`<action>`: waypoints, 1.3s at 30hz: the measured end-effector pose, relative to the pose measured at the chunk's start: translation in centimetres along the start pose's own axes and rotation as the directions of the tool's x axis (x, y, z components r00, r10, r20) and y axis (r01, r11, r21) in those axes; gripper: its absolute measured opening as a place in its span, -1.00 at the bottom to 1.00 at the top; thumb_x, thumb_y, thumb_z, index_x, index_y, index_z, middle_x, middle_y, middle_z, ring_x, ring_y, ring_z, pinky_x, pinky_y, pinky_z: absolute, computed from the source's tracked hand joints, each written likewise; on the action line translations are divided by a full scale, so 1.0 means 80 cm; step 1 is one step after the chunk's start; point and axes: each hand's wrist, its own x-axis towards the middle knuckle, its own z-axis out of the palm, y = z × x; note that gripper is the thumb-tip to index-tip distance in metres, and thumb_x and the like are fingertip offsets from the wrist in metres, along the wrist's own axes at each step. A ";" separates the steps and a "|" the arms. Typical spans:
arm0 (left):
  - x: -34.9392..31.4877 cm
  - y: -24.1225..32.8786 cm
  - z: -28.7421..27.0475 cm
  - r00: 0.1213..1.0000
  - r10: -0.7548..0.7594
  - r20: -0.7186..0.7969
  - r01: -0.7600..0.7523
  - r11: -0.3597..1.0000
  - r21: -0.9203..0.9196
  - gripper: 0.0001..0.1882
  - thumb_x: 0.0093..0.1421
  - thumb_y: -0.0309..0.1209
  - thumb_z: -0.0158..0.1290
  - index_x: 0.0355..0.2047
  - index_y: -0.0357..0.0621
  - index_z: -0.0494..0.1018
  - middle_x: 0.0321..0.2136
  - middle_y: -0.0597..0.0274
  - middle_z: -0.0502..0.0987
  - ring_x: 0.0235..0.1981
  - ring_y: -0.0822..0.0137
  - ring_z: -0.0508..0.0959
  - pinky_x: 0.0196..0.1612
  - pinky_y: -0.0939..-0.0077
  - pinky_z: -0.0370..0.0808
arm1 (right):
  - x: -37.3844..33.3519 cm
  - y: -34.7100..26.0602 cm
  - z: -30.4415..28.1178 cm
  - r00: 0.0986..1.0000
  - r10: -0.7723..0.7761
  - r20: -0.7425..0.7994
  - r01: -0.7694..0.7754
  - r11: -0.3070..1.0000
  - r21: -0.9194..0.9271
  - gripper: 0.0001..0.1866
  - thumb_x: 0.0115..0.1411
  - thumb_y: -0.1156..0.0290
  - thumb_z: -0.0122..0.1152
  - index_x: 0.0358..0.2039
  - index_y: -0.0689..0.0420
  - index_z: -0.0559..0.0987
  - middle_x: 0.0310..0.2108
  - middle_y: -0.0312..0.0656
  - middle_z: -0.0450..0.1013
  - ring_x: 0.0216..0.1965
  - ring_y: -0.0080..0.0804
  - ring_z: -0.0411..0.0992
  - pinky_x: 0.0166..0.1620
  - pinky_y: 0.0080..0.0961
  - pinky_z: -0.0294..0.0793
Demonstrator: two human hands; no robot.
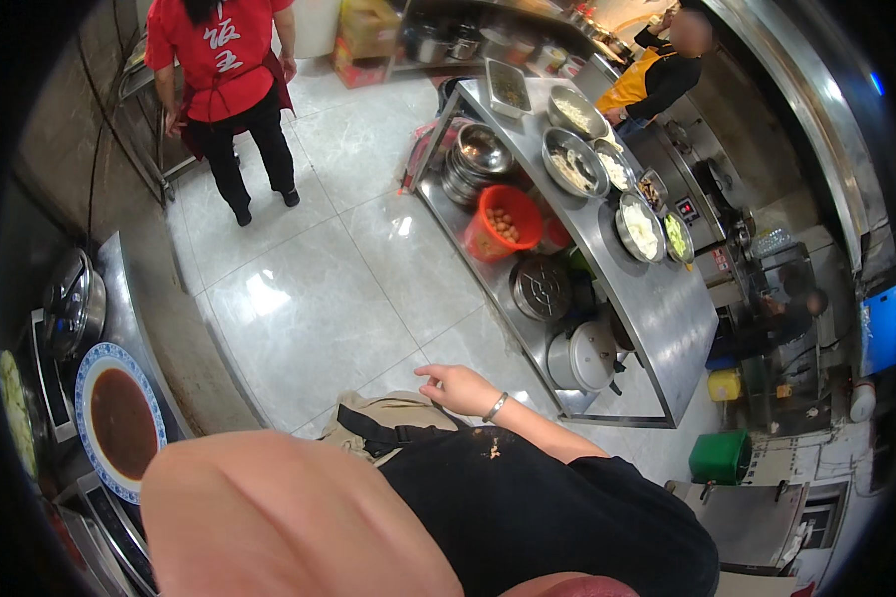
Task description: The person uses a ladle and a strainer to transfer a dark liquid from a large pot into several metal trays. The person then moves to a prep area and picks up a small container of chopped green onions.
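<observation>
Very close to the camera, bare skin of my raised left hand or arm [289, 512] fills the lower left; its fingers cannot be made out. My right hand [458, 388], with a metal bracelet [496, 407] at the wrist, hangs in front of my black shirt [548, 497]. Its fingers are loosely stretched to the left, and nothing shows in them. Beneath it is a beige cloth item with a black strap and buckle [393, 430]. A blue-and-white bowl [85, 390] of dark brown sauce [127, 426] stands left of the raised arm.
A steel table [657, 308] on the right bears several bowls of food [639, 224]. Its lower shelf holds a red bucket [488, 237] and a lidded pot [579, 356]. One person in red [224, 80] stands ahead; another in a yellow apron [627, 85] is beyond the table.
</observation>
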 end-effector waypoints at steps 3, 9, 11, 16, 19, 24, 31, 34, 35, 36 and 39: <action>-0.002 -0.001 0.001 1.000 -0.006 -0.002 0.006 1.000 -0.011 -0.85 0.30 -0.37 0.07 -0.28 -0.10 0.32 -0.68 0.30 0.36 -0.71 0.44 0.37 -0.67 0.62 0.28 | 0.000 -0.002 0.004 1.000 -0.005 -0.001 0.005 1.000 0.003 -0.61 0.19 0.25 0.19 0.01 0.11 0.54 -0.38 -0.12 0.58 -0.32 -0.15 0.53 -0.20 -0.31 0.50; -0.003 0.000 0.006 1.000 -0.011 -0.007 0.011 1.000 -0.020 -0.82 0.28 -0.38 0.09 -0.26 -0.11 0.30 -0.70 0.30 0.36 -0.73 0.44 0.36 -0.68 0.63 0.26 | -0.004 -0.006 0.005 1.000 -0.001 0.028 0.001 1.000 -0.006 -0.59 0.19 0.24 0.18 0.03 0.12 0.53 -0.38 -0.11 0.58 -0.32 -0.15 0.54 -0.18 -0.32 0.51; -0.003 -0.001 0.007 1.000 -0.014 -0.007 0.014 1.000 -0.023 -0.81 0.28 -0.38 0.10 -0.25 -0.11 0.30 -0.71 0.30 0.36 -0.74 0.44 0.36 -0.69 0.63 0.25 | -0.005 -0.006 0.004 0.999 0.013 0.036 -0.012 1.000 -0.005 -0.59 0.19 0.23 0.19 0.03 0.12 0.53 -0.38 -0.10 0.58 -0.31 -0.14 0.54 -0.18 -0.32 0.51; -0.002 -0.002 0.008 1.000 -0.016 -0.012 0.016 0.999 -0.033 -0.78 0.26 -0.39 0.12 -0.24 -0.11 0.28 -0.73 0.30 0.36 -0.75 0.45 0.35 -0.70 0.64 0.23 | -0.005 0.000 0.002 0.999 0.024 0.038 -0.023 1.000 -0.015 -0.58 0.18 0.22 0.20 0.03 0.10 0.53 -0.37 -0.10 0.58 -0.31 -0.14 0.54 -0.18 -0.32 0.51; -0.006 0.000 0.008 1.000 -0.009 -0.027 0.008 1.000 -0.030 -0.76 0.25 -0.39 0.13 -0.23 -0.11 0.27 -0.74 0.30 0.36 -0.76 0.45 0.34 -0.71 0.65 0.22 | -0.007 0.006 0.001 0.998 0.041 0.044 -0.041 0.999 0.009 -0.57 0.18 0.21 0.20 0.03 0.10 0.53 -0.36 -0.10 0.58 -0.31 -0.13 0.54 -0.18 -0.32 0.51; -0.023 0.004 -0.019 0.985 0.050 -0.167 -0.051 0.999 -0.001 -0.73 0.24 -0.40 0.15 -0.22 -0.12 0.25 -0.75 0.30 0.36 -0.78 0.45 0.34 -0.72 0.65 0.20 | -0.014 0.022 -0.002 0.998 0.058 -0.007 -0.058 0.998 -0.010 -0.57 0.19 0.20 0.19 0.03 0.11 0.53 -0.35 -0.09 0.58 -0.29 -0.12 0.53 -0.17 -0.30 0.50; -0.048 -0.064 -0.140 0.825 0.013 -0.565 0.059 0.992 0.109 -0.83 0.29 -0.42 -0.03 -0.13 -0.11 0.31 -0.71 0.37 0.28 -0.75 0.52 0.21 -0.66 0.65 0.15 | 0.000 0.082 -0.025 0.986 0.165 0.010 -0.165 0.986 0.012 -0.57 0.21 0.16 0.16 0.04 0.10 0.52 -0.31 -0.07 0.58 -0.25 -0.08 0.53 -0.13 -0.26 0.49; -0.053 -0.110 -0.206 0.695 -0.068 -0.716 0.240 0.960 0.142 -0.84 0.30 -0.43 -0.06 -0.12 -0.10 0.35 -0.66 0.36 0.30 -0.70 0.53 0.24 -0.62 0.66 0.17 | 0.033 0.129 -0.051 0.986 0.169 -0.016 -0.169 0.986 0.010 -0.57 0.21 0.15 0.14 0.04 0.09 0.52 -0.30 -0.06 0.58 -0.23 -0.06 0.53 -0.12 -0.24 0.49; -0.057 -0.124 -0.230 0.611 -0.111 -0.784 0.333 0.934 0.127 -0.85 0.29 -0.43 -0.05 -0.14 -0.10 0.36 -0.66 0.36 0.29 -0.69 0.52 0.25 -0.61 0.65 0.17 | 0.047 0.148 -0.062 0.984 0.177 -0.011 -0.176 0.982 0.067 -0.56 0.21 0.15 0.13 0.05 0.08 0.51 -0.28 -0.06 0.58 -0.20 -0.05 0.52 -0.09 -0.22 0.48; -0.059 -0.139 -0.256 0.549 -0.138 -0.824 0.420 0.898 0.129 -0.86 0.30 -0.42 -0.04 -0.14 -0.09 0.37 -0.65 0.35 0.30 -0.68 0.51 0.26 -0.60 0.63 0.17 | 0.059 0.166 -0.074 0.982 0.186 -0.035 -0.185 0.982 0.044 -0.56 0.21 0.14 0.15 0.04 0.09 0.52 -0.29 -0.07 0.59 -0.21 -0.07 0.53 -0.10 -0.24 0.49; -0.062 -0.178 -0.329 0.258 -0.117 -0.959 0.504 0.863 0.030 -0.87 0.30 -0.38 -0.02 -0.15 -0.02 0.38 -0.64 0.40 0.33 -0.66 0.54 0.29 -0.60 0.67 0.20 | 0.095 0.216 -0.132 0.979 0.184 -0.090 -0.187 0.982 -0.021 -0.52 0.20 0.14 0.17 0.08 0.09 0.50 -0.32 -0.08 0.59 -0.23 -0.08 0.54 -0.12 -0.26 0.50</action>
